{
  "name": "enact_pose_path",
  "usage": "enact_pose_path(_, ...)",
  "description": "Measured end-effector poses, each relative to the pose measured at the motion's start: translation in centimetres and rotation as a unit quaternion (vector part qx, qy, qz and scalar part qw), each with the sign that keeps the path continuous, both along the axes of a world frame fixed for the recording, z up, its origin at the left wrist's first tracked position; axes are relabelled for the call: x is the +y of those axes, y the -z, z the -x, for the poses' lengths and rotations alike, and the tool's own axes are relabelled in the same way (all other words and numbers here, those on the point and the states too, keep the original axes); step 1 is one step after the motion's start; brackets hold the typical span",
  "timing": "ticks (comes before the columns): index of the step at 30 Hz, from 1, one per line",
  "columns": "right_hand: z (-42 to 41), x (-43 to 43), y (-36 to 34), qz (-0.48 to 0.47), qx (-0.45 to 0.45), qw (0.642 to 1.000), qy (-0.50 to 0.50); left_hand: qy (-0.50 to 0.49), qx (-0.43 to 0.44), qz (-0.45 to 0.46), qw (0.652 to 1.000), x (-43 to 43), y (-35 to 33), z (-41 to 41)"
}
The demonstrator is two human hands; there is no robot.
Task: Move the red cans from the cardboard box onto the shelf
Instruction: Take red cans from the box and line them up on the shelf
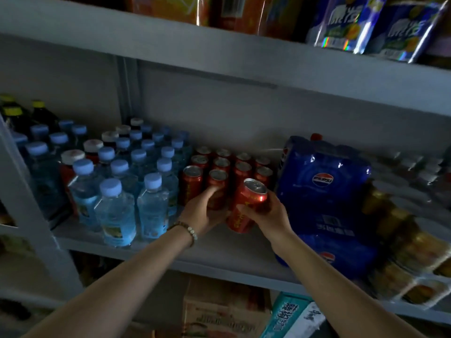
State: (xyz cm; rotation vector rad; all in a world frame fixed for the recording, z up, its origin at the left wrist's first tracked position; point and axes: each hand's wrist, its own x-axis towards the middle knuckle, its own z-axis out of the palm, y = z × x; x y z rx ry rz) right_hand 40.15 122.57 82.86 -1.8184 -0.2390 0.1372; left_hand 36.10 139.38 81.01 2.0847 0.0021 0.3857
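Right hand (268, 215) fingers wrap a tilted red can (249, 201) just left of the blue pack (324, 181), likely angling it into the front row. Left hand (205, 211) grips an upright can (217, 181) further left, probably to steady it.

Curled left hand (206, 212), curled right hand (269, 215)

left hand (203, 212) wrist: beaded bracelet (188, 231), dark and pale beads | forearms (136, 272): bare
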Motion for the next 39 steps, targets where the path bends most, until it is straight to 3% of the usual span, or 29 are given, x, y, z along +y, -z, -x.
enact_pose_path(2,-1.9,0.7,2.1,-0.024,0.01,1.0,0.014,-0.05,0.014,-0.15,0.987,1.3,1.3,-1.7)
enact_pose_path(5,-4.5,1.8,4.2,-0.036,0.007,0.999,0.012,-0.076,0.039,-0.354,0.931,2.9,2.7,-4.1)
enact_pose_path(9,-7.2,3.3,6.1,-0.002,-0.015,1.0,0.018,-0.066,0.084,-0.442,0.891,3.4,3.2,-6.4)
enact_pose_path(12,-8.2,3.8,6.4,-0.009,-0.007,1.0,0.027,-0.077,0.068,-0.442,0.891,3.2,3.3,-6.7)
enact_pose_path(16,-8.9,4.0,6.2,-0.008,0.0,1.0,0.02,-0.093,-0.022,-0.444,0.891,3.6,4.8,-6.8)
enact_pose_path(20,-9.0,4.4,6.0,-0.011,-0.004,1.0,0.009,-0.1,-0.031,-0.474,0.874,3.9,5.0,-6.9)
enact_pose_path(24,-9.2,4.3,5.7,-0.014,0.003,1.0,-0.001,-0.095,-0.029,-0.46,0.882,3.9,4.9,-6.6)
enact_pose_path(30,-7.1,4.5,5.8,-0.015,-0.034,0.999,0.024,-0.055,0.072,-0.426,0.9,2.9,3.2,-5.9)
enact_pose_path(33,-3.6,3.8,5.6,0.003,-0.067,0.998,0.016,-0.046,0.018,-0.396,0.917,2.3,3.5,-2.9)
enact_pose_path(36,1.0,2.5,5.8,0.092,-0.114,0.989,-0.003,-0.051,-0.046,-0.33,0.942,1.5,4.5,1.9)
enact_pose_path(39,6.2,1.6,7.8,0.217,-0.227,0.949,-0.027,-0.08,-0.092,-0.29,0.949,1.4,6.4,7.3)
